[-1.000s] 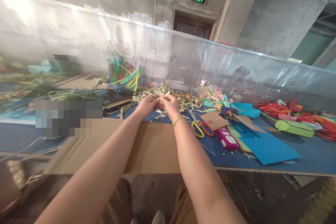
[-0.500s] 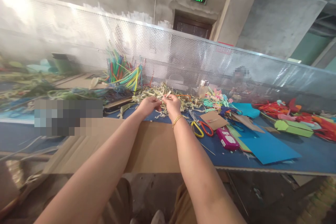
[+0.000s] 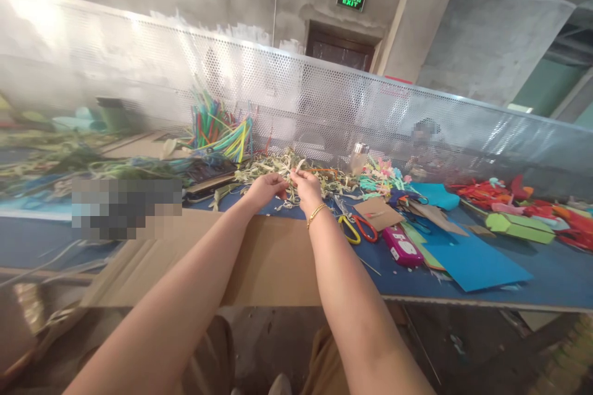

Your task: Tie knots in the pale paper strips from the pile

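Over a heap of pale green, ribbon-like strips (image 3: pixel 259 168), my two hands are close together. My right hand (image 3: pixel 307 187), below a gold bracelet (image 3: pixel 317 215), is closed in a pinch on a pale strip (image 3: pixel 300 165) that sticks up past its fingertips. Just left of it, my left hand (image 3: pixel 267 189) has its thumb and fingers pressed together; what lies between them is too small to make out. Both forearms reach across a brown cardboard sheet (image 3: pixel 282 259) at the table's front edge.
Scissors with yellow and red-orange handles (image 3: pixel 365 228), a purple box (image 3: pixel 402 247) and blue sheets (image 3: pixel 482 259) lie to the right. Colourful pipe-like sticks (image 3: pixel 217 126) stand at the back left. A clear bottle (image 3: pixel 359 159) stands before the perforated metal screen (image 3: pixel 278 86).
The view has shifted very slightly. My fingers have moved only a little, and the pale strip in my right hand points up a bit more to the right.
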A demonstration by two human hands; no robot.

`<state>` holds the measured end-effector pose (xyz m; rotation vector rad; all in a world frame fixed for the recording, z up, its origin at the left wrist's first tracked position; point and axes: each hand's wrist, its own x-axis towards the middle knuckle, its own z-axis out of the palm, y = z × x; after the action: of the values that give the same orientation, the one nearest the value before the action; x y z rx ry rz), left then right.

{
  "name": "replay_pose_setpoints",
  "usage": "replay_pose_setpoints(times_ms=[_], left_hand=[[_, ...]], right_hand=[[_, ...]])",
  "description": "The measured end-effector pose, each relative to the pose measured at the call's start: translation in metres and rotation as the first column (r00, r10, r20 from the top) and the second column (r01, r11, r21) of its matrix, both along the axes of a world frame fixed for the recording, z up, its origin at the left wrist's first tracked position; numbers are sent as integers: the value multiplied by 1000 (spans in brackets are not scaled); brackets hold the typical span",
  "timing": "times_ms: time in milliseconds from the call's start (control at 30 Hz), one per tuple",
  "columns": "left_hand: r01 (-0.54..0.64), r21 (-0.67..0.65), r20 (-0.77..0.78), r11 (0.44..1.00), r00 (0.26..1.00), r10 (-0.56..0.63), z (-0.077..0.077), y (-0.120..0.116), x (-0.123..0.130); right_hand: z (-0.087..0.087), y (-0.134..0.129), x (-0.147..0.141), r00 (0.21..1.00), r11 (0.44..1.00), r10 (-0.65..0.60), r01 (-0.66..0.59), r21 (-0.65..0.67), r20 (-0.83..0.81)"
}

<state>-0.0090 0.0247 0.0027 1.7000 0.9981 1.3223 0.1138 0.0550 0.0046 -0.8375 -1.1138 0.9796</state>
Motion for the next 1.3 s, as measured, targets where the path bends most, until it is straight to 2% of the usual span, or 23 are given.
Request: replay_pose_setpoints(times_ms=[67, 167, 233, 300, 433, 667, 833, 1033, 1167, 1300], left_hand=[[-42, 21, -28, 999, 999, 43, -1, 1, -1], [-165, 41, -74, 985, 983, 168, -1, 3, -2], [-238, 37, -65, 971, 969, 240, -1, 3, -2], [-255, 25, -19, 967, 967, 256, 0, 2, -1], [-230, 32, 30, 973, 973, 229, 0, 1, 2], [-168, 6, 33, 986, 985, 168, -7, 7, 0], [-120, -85, 82, 989, 989, 127, -6, 0, 0], [-27, -185, 159, 982, 986, 58, 2, -11, 3], [-16, -238, 195, 971, 979, 64, 4, -14, 3], [-11, -259, 218, 966, 974, 69, 5, -15, 3]], right_hand=[[-1, 1, 2, 998, 998, 44, -45, -31, -45], [-1, 1, 4, 994, 995, 83, -86, -49, -67], [-2, 0, 3, 992, 992, 106, -110, -58, -70], [-2, -1, 3, 986, 988, 136, -143, -65, -98], [-1, -6, -1, 968, 977, 177, -194, -84, -179], [5, -19, -4, 970, 967, 177, -203, -152, -165], [6, -25, -2, 971, 958, 186, -213, -191, -150], [0, -21, -8, 971, 958, 200, -222, -183, -135], [-8, -19, -16, 978, 968, 188, -201, -151, -92], [-9, -20, -23, 983, 979, 146, -160, -129, -114]])
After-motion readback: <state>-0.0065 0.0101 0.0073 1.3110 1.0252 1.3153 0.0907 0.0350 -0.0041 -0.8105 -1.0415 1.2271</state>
